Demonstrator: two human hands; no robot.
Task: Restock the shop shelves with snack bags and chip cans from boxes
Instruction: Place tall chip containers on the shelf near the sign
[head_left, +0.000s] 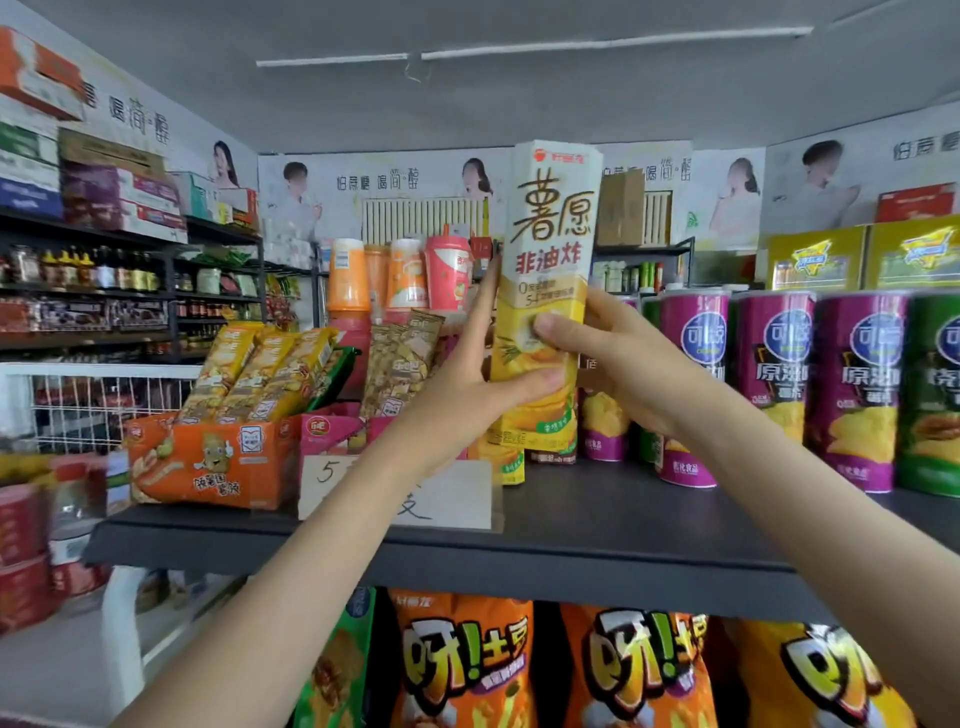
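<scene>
Left hand (467, 384) pinches the tall yellow-and-white cardboard chip carton (550, 234) between straight fingers and thumb. The right hand (613, 358) curls round its other side, holding it upright above the dark grey shelf (623, 519). Gripped low, it could tilt and, on landing, topple the two similar cartons (501, 460) standing beneath or the purple cylindrical chip cans (774, 374) just beside. Counted: one held carton, three purple cans in front with more behind, and one green can (930, 389) at the edge.

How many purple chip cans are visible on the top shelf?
4. The first purple can stands just right of the right hand, the second and third further right; the fourth shows between the held box and that wrist. Others may be hidden behind.
</scene>
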